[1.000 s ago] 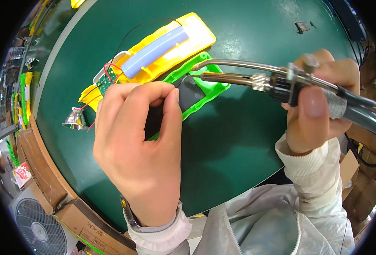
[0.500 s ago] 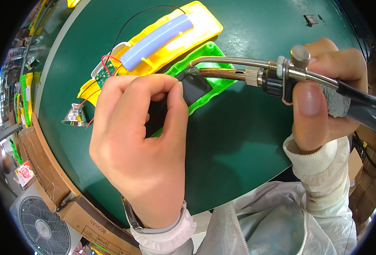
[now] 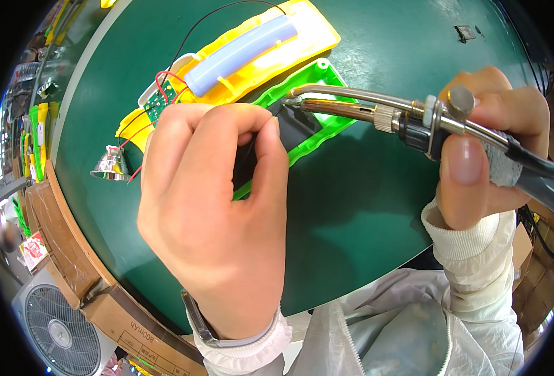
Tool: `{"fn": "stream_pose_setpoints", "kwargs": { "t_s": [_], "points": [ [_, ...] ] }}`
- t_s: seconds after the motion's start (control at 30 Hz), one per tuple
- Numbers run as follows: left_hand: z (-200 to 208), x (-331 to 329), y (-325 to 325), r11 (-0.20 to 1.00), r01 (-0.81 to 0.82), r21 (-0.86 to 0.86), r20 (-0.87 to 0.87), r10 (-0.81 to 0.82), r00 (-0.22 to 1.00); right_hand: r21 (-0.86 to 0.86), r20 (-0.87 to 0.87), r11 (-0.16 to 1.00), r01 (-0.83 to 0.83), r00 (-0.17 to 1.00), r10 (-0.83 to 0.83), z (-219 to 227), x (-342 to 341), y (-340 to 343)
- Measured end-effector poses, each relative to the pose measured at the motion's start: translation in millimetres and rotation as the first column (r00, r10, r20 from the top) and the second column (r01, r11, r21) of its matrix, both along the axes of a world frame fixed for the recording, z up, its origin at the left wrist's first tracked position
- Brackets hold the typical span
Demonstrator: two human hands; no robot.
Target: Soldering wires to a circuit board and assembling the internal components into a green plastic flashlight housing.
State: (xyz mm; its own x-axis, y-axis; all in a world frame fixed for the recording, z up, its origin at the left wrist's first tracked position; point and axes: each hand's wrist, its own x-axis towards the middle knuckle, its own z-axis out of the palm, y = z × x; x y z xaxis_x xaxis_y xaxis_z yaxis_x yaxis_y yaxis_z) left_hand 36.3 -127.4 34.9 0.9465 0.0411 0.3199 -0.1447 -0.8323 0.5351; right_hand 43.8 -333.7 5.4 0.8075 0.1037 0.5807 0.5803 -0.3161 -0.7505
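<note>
My right hand [image 3: 486,147] grips a soldering iron [image 3: 342,109] with a bent metal feed tube [image 3: 358,95] clamped along it. The tips of iron and tube meet over a flat black panel [image 3: 297,128] inside a green plastic shell [image 3: 317,147]. My left hand [image 3: 217,169] is closed in a pinch beside that tip, on what looks like a thin dark wire, mostly hidden by the fingers. Behind the hand lies a yellow shell [image 3: 317,41] with a blue cylindrical battery [image 3: 239,56]. Red and black wires join a small green circuit board [image 3: 161,109] and a silver reflector cup [image 3: 111,164].
The green tabletop [image 3: 377,244] curves along its near edge. Cardboard boxes [image 3: 139,326] and a grey fan [image 3: 61,332] stand beyond its left edge. A small dark scrap [image 3: 465,33] lies far right. Yellow and green parts [image 3: 39,138] fill a rack at left.
Both hands, the soldering iron and the green shell have shifted slightly right in view. The yellow shell sits a little farther right and up. Both hands keep their holds.
</note>
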Motion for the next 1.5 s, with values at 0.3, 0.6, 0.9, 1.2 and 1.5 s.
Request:
{"fn": "stream_pose_setpoints", "kwargs": {
  "t_s": [0.3,0.6,0.9,1.2,1.5],
  "points": [
    [-1,1,-5,1.000,-0.006,0.002,0.007,0.006,1.000,0.008,0.026,0.994,-0.105,0.994,0.104,0,4,-10],
    [-3,3,-8,1.000,-0.006,-0.027,0.007,0.006,1.000,0.004,0.027,0.997,-0.082,0.996,0.082,3,2,-7],
    [-4,3,-11,1.000,-0.015,-0.020,0.008,0.015,1.000,-0.068,0.044,0.997,-0.025,0.999,0.028,6,-1,-7],
    [-3,4,-15,0.999,-0.024,-0.024,-0.012,0.024,1.000,-0.056,0.076,0.997,-0.054,0.995,0.058,5,4,-14],
    [-4,4,-17,0.999,-0.011,-0.041,0.006,0.011,1.000,-0.085,0.044,0.996,-0.040,0.998,0.044,8,1,-15]
  ]
}}
